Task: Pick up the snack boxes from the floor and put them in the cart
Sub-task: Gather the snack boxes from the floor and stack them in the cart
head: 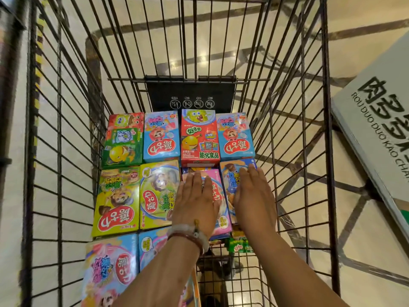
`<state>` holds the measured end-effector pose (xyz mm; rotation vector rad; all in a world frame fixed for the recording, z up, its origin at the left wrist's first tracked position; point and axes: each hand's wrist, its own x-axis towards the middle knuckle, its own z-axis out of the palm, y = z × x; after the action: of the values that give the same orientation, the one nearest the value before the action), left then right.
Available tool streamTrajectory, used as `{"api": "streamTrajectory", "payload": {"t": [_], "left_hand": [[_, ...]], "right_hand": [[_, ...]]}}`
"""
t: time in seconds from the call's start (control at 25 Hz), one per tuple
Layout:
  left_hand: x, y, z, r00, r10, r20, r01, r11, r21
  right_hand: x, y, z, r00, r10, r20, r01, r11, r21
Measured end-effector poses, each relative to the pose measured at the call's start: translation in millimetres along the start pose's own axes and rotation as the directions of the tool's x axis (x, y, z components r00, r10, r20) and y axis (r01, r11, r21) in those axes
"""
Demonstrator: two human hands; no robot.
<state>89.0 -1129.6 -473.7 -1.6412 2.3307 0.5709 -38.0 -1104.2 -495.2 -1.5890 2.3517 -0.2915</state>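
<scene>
Inside the wire cart [287, 129], the left hand [195, 200] and right hand [252, 196] pressed flat, gripping nothing, on a pink snack box [218, 196] and a blue snack box [231, 176], seemingly light, stiff cartons best held by their side edges.

Glossy cream floor [254, 23] with dark inlaid lines, large grey printed carton [376, 120] at right — tilted, bracelets [190, 234].

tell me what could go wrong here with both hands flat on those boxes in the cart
The pink box under the left hand overlaps the blue box under the right hand; pressing may crush one or leave it tilted. Near the green pack the cart floor is bare wire, so boxes could slide there.
</scene>
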Motion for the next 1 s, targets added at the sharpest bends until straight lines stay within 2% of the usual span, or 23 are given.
{"api": "streamTrajectory", "payload": {"t": [0.16,0.32,0.44,0.52,0.64,0.76,0.84,0.92,1.0], "left_hand": [[4.3,-2.3,-2.3,1.0,0.001,-0.02,-0.001,0.999,-0.032],[4.9,-5.4,-15.9,1.0,0.005,0.025,-0.003,0.997,-0.082],[-7.2,-20.2,-40.5,0.999,0.039,-0.03,-0.042,0.994,-0.104],[-26.2,-36.7,-63.5,0.996,0.045,-0.083,-0.054,0.993,-0.107],[-62.9,-59.0,-104.1,0.982,0.024,-0.187,-0.038,0.997,-0.068],[-115.8,-70.2,-169.1,0.946,0.029,-0.324,-0.043,0.998,-0.037],[-158.2,-78.0,-212.0,0.888,0.119,-0.444,-0.078,0.991,0.111],[-219.3,-82.4,-255.2,0.862,0.113,-0.494,-0.002,0.976,0.219],[-280.2,-95.8,-283.8,0.822,0.104,-0.559,0.059,0.963,0.265]], "right_hand": [[5.0,-0.7,-3.4,0.999,-0.026,0.021,0.026,0.999,-0.021],[22.8,-6.5,-25.1,0.97,-0.045,0.239,0.096,0.974,-0.207],[26.3,-14.5,-47.8,0.933,-0.065,0.354,0.178,0.938,-0.296],[22.1,-23.8,-63.7,0.921,-0.098,0.378,0.213,0.937,-0.276],[4.9,-51.3,-98.3,0.877,-0.241,0.416,0.354,0.909,-0.219],[-23.3,-92.2,-147.9,0.79,-0.477,0.385,0.56,0.817,-0.137],[-41.3,-123.7,-186.2,0.747,-0.6,0.286,0.645,0.758,-0.096],[-67.0,-161.9,-231.5,0.679,-0.719,0.15,0.734,0.674,-0.088],[-102.4,-201.3,-275.7,0.579,-0.814,0.049,0.813,0.571,-0.113]]}}
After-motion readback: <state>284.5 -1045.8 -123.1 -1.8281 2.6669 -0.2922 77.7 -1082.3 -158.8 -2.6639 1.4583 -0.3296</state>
